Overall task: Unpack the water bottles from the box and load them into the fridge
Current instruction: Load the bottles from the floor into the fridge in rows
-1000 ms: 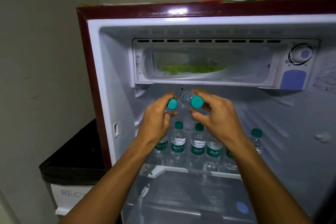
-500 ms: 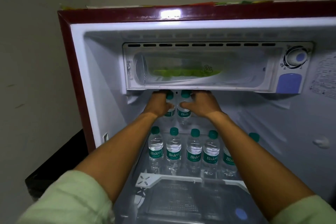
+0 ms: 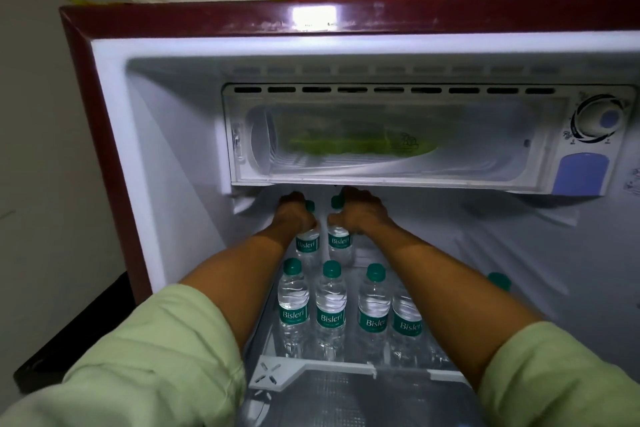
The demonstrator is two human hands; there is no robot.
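Water bottles: left hand (image 3: 294,215) grips one (image 3: 307,243), right hand (image 3: 360,211) another (image 3: 339,239), fingers curled; front shelf (image 3: 346,366) edge: five more.

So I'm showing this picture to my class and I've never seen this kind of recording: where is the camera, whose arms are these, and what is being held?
The camera sits on the person's head and looks forward and down, so the two arms reaching in are the wearer's own. There is no machine, only bare hands. They reach into an open fridge, under the freezer box. The left hand grips one small water bottle near its neck, and the right hand grips a second bottle. Both bottles are upright at the back of the shelf. In front of them stands a row of green-capped bottles. A dial sits at the upper right.
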